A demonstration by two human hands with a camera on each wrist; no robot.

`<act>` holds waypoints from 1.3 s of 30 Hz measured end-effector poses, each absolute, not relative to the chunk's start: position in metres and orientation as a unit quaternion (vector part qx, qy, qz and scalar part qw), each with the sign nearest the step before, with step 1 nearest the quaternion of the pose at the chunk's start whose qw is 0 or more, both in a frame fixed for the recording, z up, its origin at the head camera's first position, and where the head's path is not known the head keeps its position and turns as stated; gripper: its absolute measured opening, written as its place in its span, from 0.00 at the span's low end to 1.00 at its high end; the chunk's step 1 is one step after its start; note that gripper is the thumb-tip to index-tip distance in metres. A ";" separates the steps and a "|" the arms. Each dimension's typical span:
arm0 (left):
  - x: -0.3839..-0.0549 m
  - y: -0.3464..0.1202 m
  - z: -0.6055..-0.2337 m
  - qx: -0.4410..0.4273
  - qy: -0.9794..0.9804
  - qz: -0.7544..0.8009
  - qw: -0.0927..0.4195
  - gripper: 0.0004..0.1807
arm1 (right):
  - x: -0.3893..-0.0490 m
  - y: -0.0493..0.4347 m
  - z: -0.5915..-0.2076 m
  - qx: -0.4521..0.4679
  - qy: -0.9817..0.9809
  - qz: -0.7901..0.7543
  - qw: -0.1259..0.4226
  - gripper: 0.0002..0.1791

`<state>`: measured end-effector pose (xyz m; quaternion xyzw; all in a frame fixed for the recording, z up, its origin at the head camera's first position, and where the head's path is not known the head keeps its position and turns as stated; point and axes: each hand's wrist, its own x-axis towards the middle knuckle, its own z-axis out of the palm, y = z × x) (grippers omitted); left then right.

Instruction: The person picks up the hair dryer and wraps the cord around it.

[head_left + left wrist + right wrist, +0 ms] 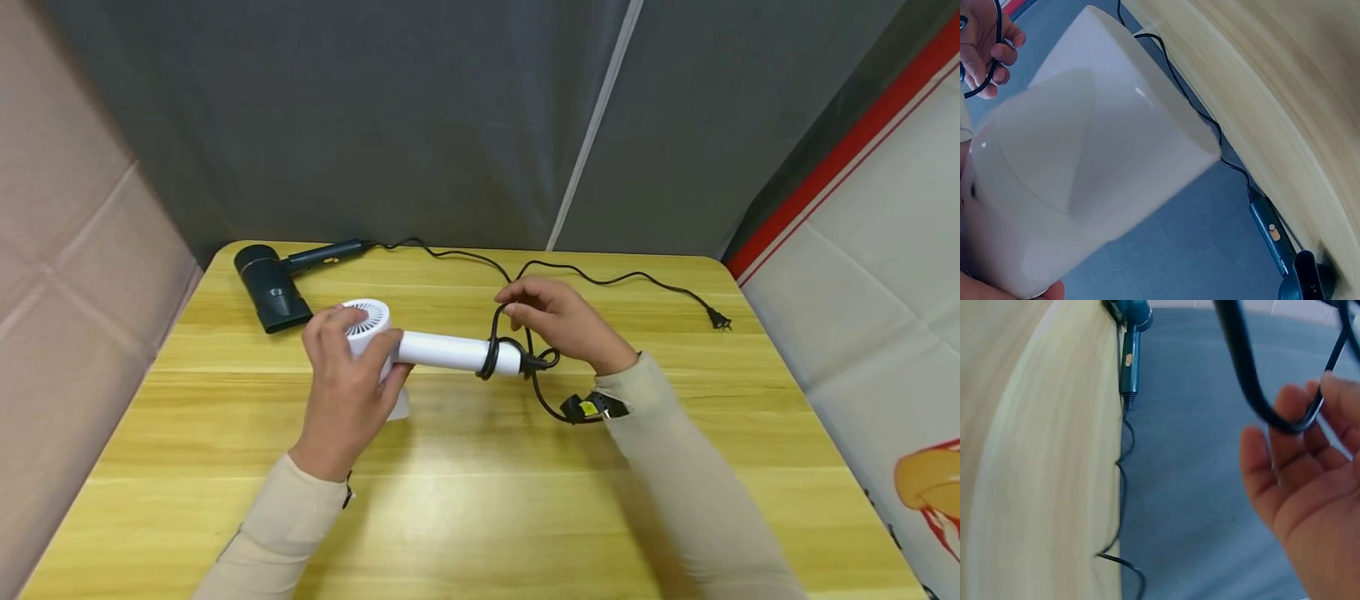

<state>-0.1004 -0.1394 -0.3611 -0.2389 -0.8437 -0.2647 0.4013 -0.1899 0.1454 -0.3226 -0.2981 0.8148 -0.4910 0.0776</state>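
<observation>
A white hair dryer (442, 350) is held above the table, its handle pointing right. My left hand (336, 396) grips its round head, fingers over the slotted vent and thumb on the near side. A black cord (489, 357) is looped around the handle's end. Between the thumb and index finger of my right hand (564, 323) a loop of this cord is pinched, and the right wrist view shows the cord (1291, 427) curving across the fingers. The white body (1110, 137) fills much of the left wrist view. The cord's plug (587, 408), with a yellow patch, lies beside the right wrist.
A dark teal hair dryer (272, 287) lies at the table's back left. Its thin cord (465, 252) runs along the back edge to a two-pin plug (718, 318) on the right. Behind the wooden table (480, 517) hangs a grey curtain (337, 125).
</observation>
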 end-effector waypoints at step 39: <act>-0.106 -0.142 -0.359 -0.213 -0.847 -0.268 0.407 0.21 | -0.132 0.106 -0.357 -0.350 0.891 -0.272 0.097 0.06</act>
